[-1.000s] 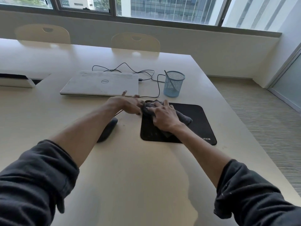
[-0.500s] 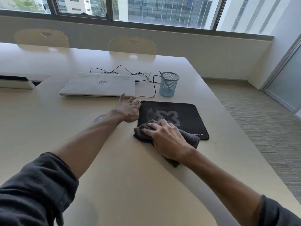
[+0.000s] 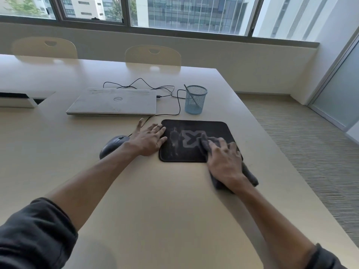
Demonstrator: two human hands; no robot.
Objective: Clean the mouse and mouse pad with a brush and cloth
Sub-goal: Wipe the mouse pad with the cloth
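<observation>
A black mouse pad [image 3: 194, 129] with a grey logo and pale smudges lies on the beige table. My right hand [image 3: 225, 162] presses a grey cloth [image 3: 250, 174] flat onto the pad's near right corner, fingers spread over it. At the pad's left edge my left hand [image 3: 148, 139] lies flat, fingertips on the pad. A dark wired mouse [image 3: 110, 145] sits on the table just left of my left wrist. A thin brush handle [image 3: 191, 97] leans inside the blue mesh cup [image 3: 195, 100] behind the pad.
A closed white laptop [image 3: 114, 102] lies behind my left hand, with a black cable [image 3: 167, 90] looping to its right. The table's right edge [image 3: 272, 140] runs close to the pad. Two chairs [image 3: 153, 56] stand at the far side.
My right hand has swept the cloth from the pad's near left corner to its near right corner. My left hand stays at the pad's left edge. The mouse shows again beside my left wrist.
</observation>
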